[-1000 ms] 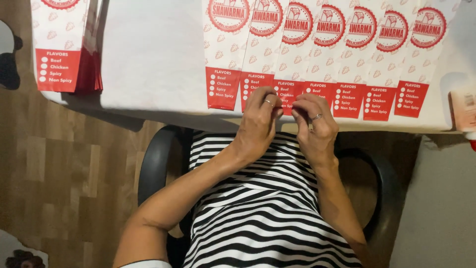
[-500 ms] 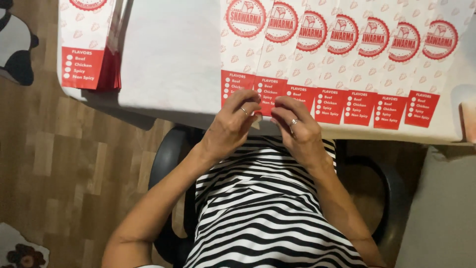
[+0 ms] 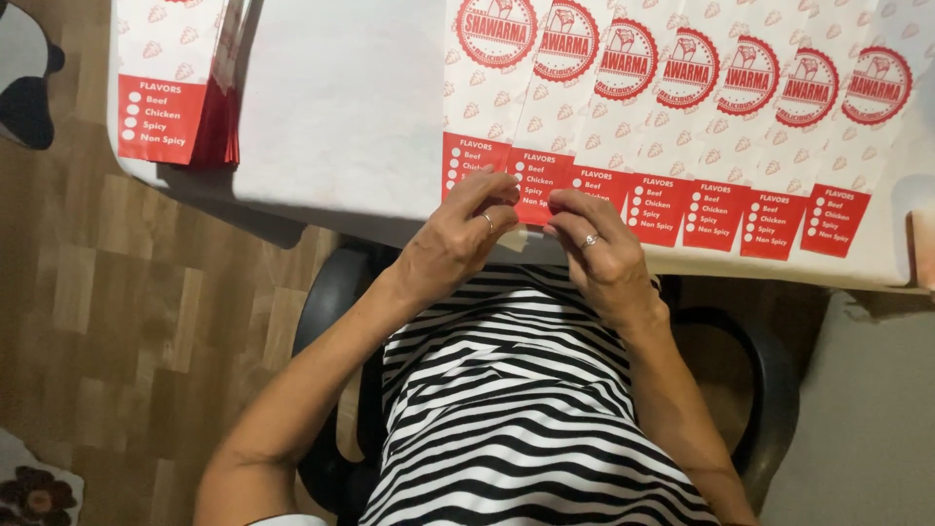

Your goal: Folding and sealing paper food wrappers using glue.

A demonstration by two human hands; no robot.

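Left hand (image 3: 458,239), right hand (image 3: 599,248) pinch red-white paper bag (image 3: 539,180) at table (image 3: 341,107) edge.

Dressed in a black-and-white striped top (image 3: 531,409) (horizontal bands, curving over the torso), with both forearms bare. 1 thin ring on a finger of the left hand (image 3: 458,239), 1 ring with a small stone on the right hand (image 3: 604,253).
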